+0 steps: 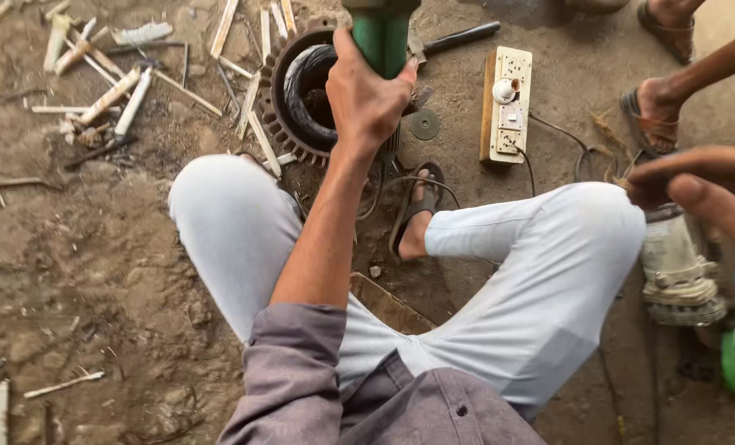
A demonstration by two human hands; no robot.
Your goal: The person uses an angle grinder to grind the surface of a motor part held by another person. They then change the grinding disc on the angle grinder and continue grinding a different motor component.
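Down on the dirt floor (95,272), between the squatting person's knees, the left hand (367,99) is closed tight around the green handle of a power tool (381,37), probably a grinder or a drill, whose body runs straight up out of the picture. Its long axis lies away from the person, and the far working end is out of view. It hangs just over the motor shell (281,107), a dark ribbed ring with copper windings inside, lying on the ground with its opening facing up. That shell looks heavy and stiff, best gripped by its outer ribs, not by the windings, which I judge easy to damage. The tool seems hefty too; the round handle gives a firm hold. The right hand (705,194), blurred at the frame's edge, is curled on top of a grey, dusty machine part (676,272); how firmly it grips I cannot tell. A grinding disc (423,124) and a socket board (507,103) lie just beside the shell.
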